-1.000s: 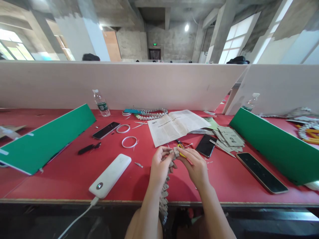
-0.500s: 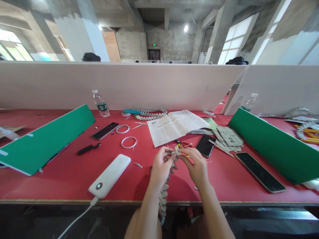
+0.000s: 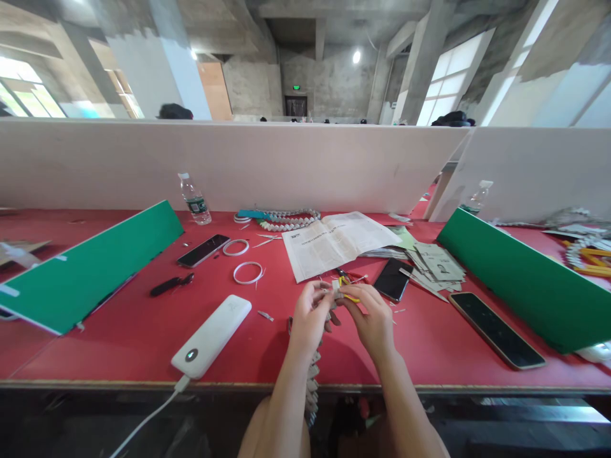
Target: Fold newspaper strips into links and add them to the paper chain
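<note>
Both hands meet over the front of the red table, at the upper end of a folded-paper chain (image 3: pixel 312 381). My left hand (image 3: pixel 310 315) is closed round the chain's end, which hangs down past the table edge between my forearms. With thumb and fingers pinched, my right hand (image 3: pixel 370 313) holds a small paper piece (image 3: pixel 336 286) at that same end. Fingers partly hide the joint between piece and chain. Just beyond the fingertips lie pliers with yellow and red handles (image 3: pixel 351 280), partly covered by my right hand.
A newspaper (image 3: pixel 334 242) lies ahead. At right are a black phone (image 3: pixel 392 278), printed paper strips (image 3: pixel 436 262) and another phone (image 3: pixel 496 329). At left sit a white power bank (image 3: pixel 212 337), rings of white strip (image 3: pixel 248 273) and a bottle (image 3: pixel 195 200). Green boards (image 3: pixel 520 280) flank the space.
My right hand has shifted slightly left, closer to my left hand, and the paper piece at the chain's end has tilted a little. Everything on the table stays put.
</note>
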{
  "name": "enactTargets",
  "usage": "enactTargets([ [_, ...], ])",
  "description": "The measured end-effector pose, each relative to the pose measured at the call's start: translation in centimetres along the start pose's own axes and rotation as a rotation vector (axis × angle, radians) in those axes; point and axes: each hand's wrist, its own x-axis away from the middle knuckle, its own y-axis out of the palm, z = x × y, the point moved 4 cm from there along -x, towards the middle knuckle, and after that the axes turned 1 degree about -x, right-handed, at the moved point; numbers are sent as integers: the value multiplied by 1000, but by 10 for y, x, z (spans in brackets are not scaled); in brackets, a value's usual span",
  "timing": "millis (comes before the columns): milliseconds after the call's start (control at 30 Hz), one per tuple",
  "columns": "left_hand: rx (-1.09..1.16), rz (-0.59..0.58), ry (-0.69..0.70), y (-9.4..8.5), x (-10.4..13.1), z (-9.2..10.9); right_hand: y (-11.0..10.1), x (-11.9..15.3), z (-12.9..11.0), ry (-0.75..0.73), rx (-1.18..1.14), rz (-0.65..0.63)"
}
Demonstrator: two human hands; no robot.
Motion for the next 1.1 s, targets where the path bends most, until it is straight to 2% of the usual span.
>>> enactTargets([
  [167,-56,65,-75,-9,-2,-2,14,-1,-3,-13,-55,-71],
  [267,-78,89,11,-13,-2,2,21,-1,-7,36,-128,-86],
  [400,-130,238,166,-20,1,9,25,-1,-7,118,-225,-107],
  [500,-49,330,222,-28,2,11,26,1,11,213,-124,-143],
  [567,51,385,252,-35,3,12,28,2,31,282,94,-184],
  [633,147,416,268,-41,2,12,33,0,48,300,183,-211],
  [833,243,401,213,-45,0,12,68,-8,75,331,348,-383],
  [1100,158,255,120,-38,5,17,97,-14,81,492,570,-485],
])
